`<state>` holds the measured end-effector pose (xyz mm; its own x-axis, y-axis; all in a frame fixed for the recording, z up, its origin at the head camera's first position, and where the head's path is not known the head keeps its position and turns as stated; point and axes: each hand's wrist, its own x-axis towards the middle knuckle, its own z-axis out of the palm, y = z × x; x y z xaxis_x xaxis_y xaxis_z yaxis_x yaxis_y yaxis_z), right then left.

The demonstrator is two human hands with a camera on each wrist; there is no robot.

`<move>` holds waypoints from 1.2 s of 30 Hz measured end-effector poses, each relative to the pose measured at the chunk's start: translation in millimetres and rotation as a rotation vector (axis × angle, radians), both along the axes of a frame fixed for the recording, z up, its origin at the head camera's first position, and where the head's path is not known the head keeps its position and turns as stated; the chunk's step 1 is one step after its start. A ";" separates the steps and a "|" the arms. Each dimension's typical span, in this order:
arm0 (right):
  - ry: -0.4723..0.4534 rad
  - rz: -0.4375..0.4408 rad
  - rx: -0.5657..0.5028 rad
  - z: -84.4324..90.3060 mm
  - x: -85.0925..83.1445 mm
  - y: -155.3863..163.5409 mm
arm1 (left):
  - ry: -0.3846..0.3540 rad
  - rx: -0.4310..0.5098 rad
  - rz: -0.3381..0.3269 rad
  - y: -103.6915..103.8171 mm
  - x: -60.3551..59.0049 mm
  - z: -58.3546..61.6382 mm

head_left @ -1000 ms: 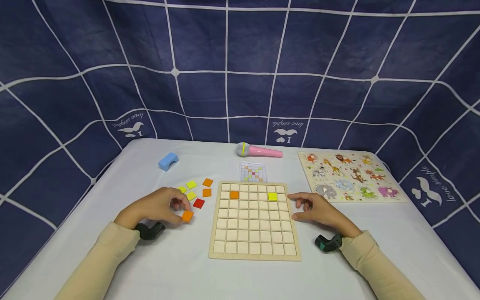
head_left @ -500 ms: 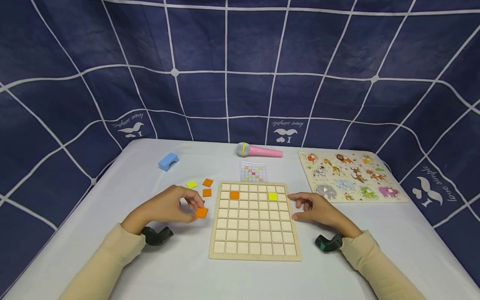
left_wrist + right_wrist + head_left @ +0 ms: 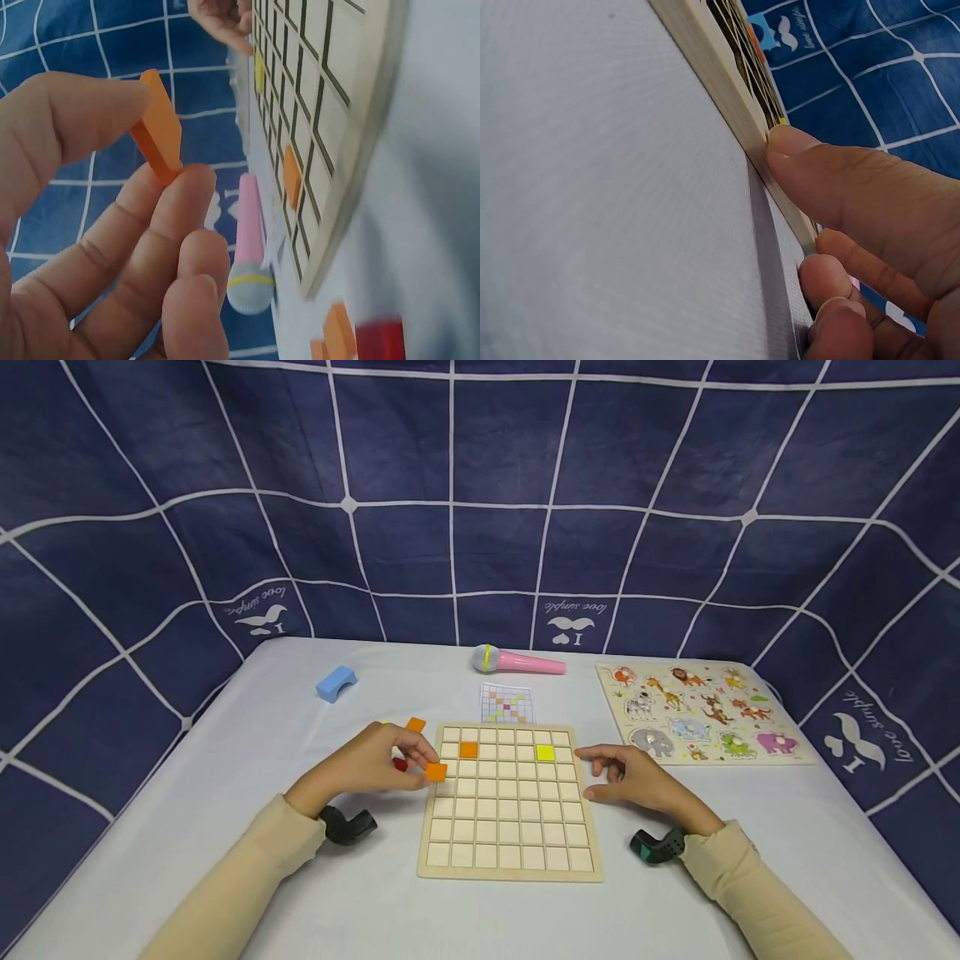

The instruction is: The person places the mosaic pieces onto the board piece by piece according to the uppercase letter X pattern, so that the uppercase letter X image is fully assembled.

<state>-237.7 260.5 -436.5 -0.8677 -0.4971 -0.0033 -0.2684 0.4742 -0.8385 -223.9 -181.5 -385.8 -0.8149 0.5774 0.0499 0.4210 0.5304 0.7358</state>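
An orange square tile (image 3: 436, 772) is pinched between the thumb and fingertips of my left hand (image 3: 377, 760), raised over the left edge of the wooden grid board (image 3: 510, 874). In the left wrist view the held tile (image 3: 160, 127) stands tilted, apart from the board. My right hand (image 3: 637, 781) rests at the board's right edge; in the right wrist view its thumb (image 3: 802, 150) touches the wooden side. On the board lie an orange tile (image 3: 468, 750) and a yellow tile (image 3: 545, 752). A red tile (image 3: 400, 764) is partly hidden behind my left hand.
A printed grid card (image 3: 507, 703) lies behind the board, with a pink toy microphone (image 3: 525, 662) beyond it. An animal puzzle board (image 3: 705, 714) is at the right, a blue arch block (image 3: 337, 683) at back left. Another orange tile (image 3: 416, 724) lies left of the board.
My left hand has moved right and slightly away with the orange tile, from the loose tiles to the board's left edge. My right hand stays in place.
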 end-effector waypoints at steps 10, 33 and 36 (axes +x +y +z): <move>0.013 -0.004 0.014 0.6 0.0 -0.9 | 0.065 -0.030 -0.001 29.5 -11.1 -5.2; 0.009 0.006 0.012 1.6 -0.5 -0.2 | 0.124 -0.123 0.114 84.0 -17.9 -15.7; 0.017 0.011 0.009 1.2 -0.8 -0.2 | 0.113 -0.133 0.119 85.3 -18.1 -18.4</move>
<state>-238.5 260.3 -435.3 -0.8623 -0.5063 0.0070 -0.2879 0.4789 -0.8293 -242.1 -96.3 -404.3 -0.8715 0.4848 0.0742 0.4249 0.6709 0.6078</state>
